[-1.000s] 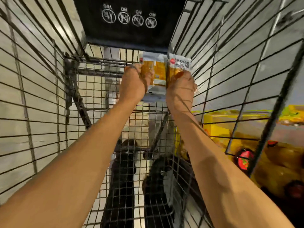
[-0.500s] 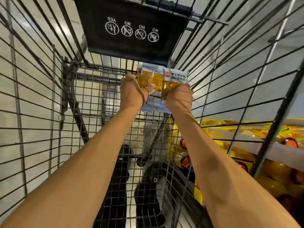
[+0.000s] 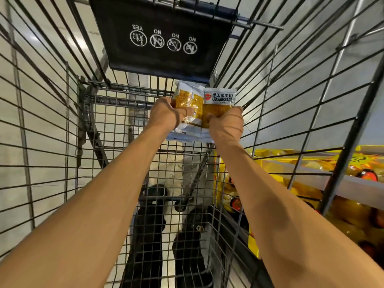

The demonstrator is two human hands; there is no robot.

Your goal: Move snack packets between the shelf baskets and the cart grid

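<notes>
while both arms reach deep into the cart grid (image 3: 116,129), the left hand (image 3: 166,113) and right hand (image 3: 226,123) each curl fingers round the snack packets (image 3: 216,104), held side by side at the far end under a black flap (image 3: 162,59). packets are silvery-white with gold middles. right one has a red round logo plus "手工素牛排 调味面制品". flap reads yes, no, no, no, upside down.

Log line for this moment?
left hand: grips left snack packet | right hand: grips right snack packet | location: inside cart, far end
</notes>
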